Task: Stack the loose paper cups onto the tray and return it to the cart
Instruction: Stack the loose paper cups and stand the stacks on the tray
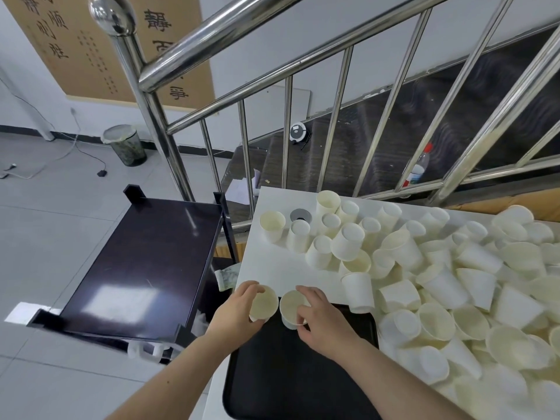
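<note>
A black tray lies at the near edge of a white table. My left hand grips one upright paper cup at the tray's far left corner. Beside it, my right hand grips a second upright paper cup by its rim over the tray's far edge. The two cups stand close together, side by side. A big heap of loose paper cups covers the table to the right. The black cart stands to the left of the table.
A steel stair railing rises behind the table and cart. A plastic bottle stands on the dark stairs beyond it. A lined waste bin and cables sit on the tiled floor at the far left.
</note>
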